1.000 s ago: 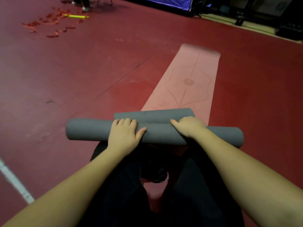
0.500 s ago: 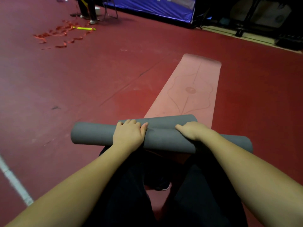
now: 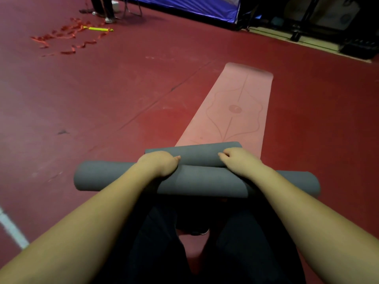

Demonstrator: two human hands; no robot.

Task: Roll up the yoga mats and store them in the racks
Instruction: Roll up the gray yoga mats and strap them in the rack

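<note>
A pink yoga mat (image 3: 235,111) lies flat on the red floor, stretching away from me. Its near end is rolled into a short grey-backed roll (image 3: 200,155). A longer grey rolled mat (image 3: 194,182) lies crosswise just in front of my knees, touching the short roll. My left hand (image 3: 159,162) grips the left end of the short roll, fingers curled over it, wrist above the long roll. At the right end, my right hand (image 3: 238,160) grips the same roll in the same way. The fingertips are hidden behind the knuckles.
Red ribbon scraps (image 3: 61,37) and a yellow-green strip (image 3: 97,29) litter the floor at far left, near a person's legs (image 3: 102,9) and a chair. A blue tent wall (image 3: 184,7) and dark equipment (image 3: 328,21) line the back. A white floor line (image 3: 12,230) runs at lower left.
Both hands have shifted forward from the long grey roll onto the short roll of the pink mat, and their fingers have curled over it. The view has tilted up slightly.
</note>
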